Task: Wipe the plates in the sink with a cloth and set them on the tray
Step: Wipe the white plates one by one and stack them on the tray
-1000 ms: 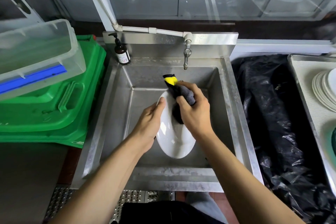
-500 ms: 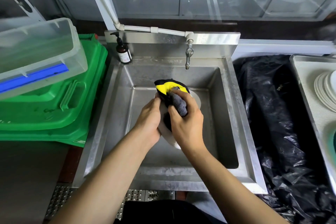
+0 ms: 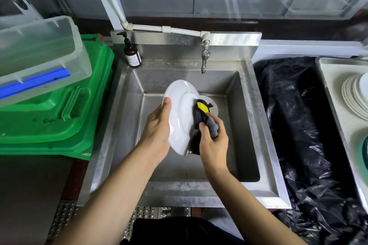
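Left hand (image 3: 157, 127) grips a white plate (image 3: 179, 113) on edge above the sink (image 3: 249, 125) basin. Right hand (image 3: 214, 141) clutches the dark cloth (image 3: 201, 119), pressed against the plate's face. Tray (image 3: 326, 77) at right carries stacked plates (image 3: 354, 95).

A steel sink (image 3: 264, 145) carries a pump bottle (image 3: 132, 53) on its back-left ledge, while a tray (image 3: 330, 93) at right bears stacked plates (image 3: 354, 97).
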The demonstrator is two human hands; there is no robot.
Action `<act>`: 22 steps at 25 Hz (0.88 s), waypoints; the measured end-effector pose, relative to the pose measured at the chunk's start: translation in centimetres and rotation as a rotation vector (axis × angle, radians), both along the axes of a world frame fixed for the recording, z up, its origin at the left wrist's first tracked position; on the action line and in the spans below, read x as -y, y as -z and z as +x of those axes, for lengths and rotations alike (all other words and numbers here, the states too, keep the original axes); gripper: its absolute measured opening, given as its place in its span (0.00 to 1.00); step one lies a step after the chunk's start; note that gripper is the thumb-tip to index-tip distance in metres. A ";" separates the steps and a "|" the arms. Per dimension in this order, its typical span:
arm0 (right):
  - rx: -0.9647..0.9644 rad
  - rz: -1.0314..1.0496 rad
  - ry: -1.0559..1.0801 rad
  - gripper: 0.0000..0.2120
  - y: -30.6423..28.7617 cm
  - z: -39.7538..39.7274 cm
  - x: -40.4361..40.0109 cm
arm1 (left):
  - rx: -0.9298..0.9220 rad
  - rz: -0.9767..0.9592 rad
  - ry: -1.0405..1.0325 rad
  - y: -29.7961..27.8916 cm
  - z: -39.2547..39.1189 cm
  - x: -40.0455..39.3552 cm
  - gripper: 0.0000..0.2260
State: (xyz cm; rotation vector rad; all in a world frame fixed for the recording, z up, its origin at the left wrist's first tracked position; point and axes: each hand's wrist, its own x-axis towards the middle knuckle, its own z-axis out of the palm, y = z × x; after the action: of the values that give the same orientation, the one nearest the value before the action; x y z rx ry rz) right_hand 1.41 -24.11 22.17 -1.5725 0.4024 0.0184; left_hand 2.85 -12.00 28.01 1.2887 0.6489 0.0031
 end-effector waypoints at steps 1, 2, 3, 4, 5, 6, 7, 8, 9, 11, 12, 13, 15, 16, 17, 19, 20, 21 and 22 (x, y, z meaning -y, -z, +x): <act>0.001 0.034 0.013 0.14 -0.1 0.2 -0.2 | 0.013 0.021 0.022 -0.1 0.0 0.2 0.13; 0.034 0.050 0.006 0.15 -0.4 0.1 -0.6 | 0.029 0.036 0.042 -0.2 0.0 0.4 0.12; 0.087 0.062 -0.018 0.15 -0.9 -0.1 -1.2 | 0.041 0.037 0.058 -0.1 0.0 0.7 0.12; 0.151 0.076 -0.051 0.16 -1.6 -0.3 -1.7 | 0.044 0.029 0.063 0.0 0.0 0.9 0.12; 0.214 0.086 -0.085 0.17 -2.2 -0.6 -2.0 | 0.040 0.007 0.056 0.2 0.1 1.1 0.13; 0.266 0.082 -0.110 0.17 -2.7 -0.8 -2.3 | 0.038 -0.016 0.041 0.3 0.0 1.0 0.13; 0.294 0.062 -0.120 0.18 -2.8 -0.7 -2.4 | 0.045 -0.033 0.028 0.5 0.0 1.0 0.13; 0.286 0.037 -0.106 0.18 -2.6 -0.3 -2.3 | 0.057 -0.036 0.026 0.5 0.0 0.9 0.13; 0.242 0.020 -0.070 0.17 -2.1 0.2 -2.0 | 0.063 -0.014 0.024 0.7 -0.1 0.8 0.13; 0.116 0.023 0.018 0.16 -1.1 1.3 -1.3 | 0.066 0.041 0.021 0.6 -0.2 0.7 0.12; 0.068 0.034 0.048 0.15 -0.9 1.6 -1.1 | 0.070 0.054 0.025 0.4 -0.2 0.8 0.11; 0.050 0.051 0.055 0.15 -1.0 1.6 -1.2 | 0.073 0.065 0.031 0.3 -0.2 0.9 0.11; 0.113 0.082 0.004 0.15 -1.7 0.9 -1.9 | 0.076 0.087 0.049 0.4 -0.1 1.0 0.12; 0.172 0.096 -0.037 0.16 -2.1 0.6 -2.2 | 0.082 0.082 0.054 0.2 0.0 1.0 0.12; 0.227 0.110 -0.076 0.17 -2.6 0.2 -2.5 | 0.088 0.078 0.058 -0.1 0.0 1.1 0.13; 0.267 0.096 -0.096 0.17 -2.7 0.4 -2.5 | 0.099 0.082 0.049 -0.2 0.1 1.1 0.13; 0.233 0.085 -0.069 0.17 -2.3 0.9 -2.3 | 0.103 0.076 0.042 -0.2 0.0 1.1 0.13; 0.168 0.083 -0.029 0.16 -1.9 1.4 -2.0 | 0.102 0.072 0.035 -0.1 -0.1 0.9 0.12; 0.100 0.083 0.012 0.15 -1.4 1.7 -1.7 | 0.100 0.071 0.033 -0.1 -0.2 0.9 0.11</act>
State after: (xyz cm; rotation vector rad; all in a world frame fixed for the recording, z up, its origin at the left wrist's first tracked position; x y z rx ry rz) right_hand 3.15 -22.44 23.52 -1.4830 0.3289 -0.0522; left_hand 2.70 -12.87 28.08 1.3588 0.5456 0.0639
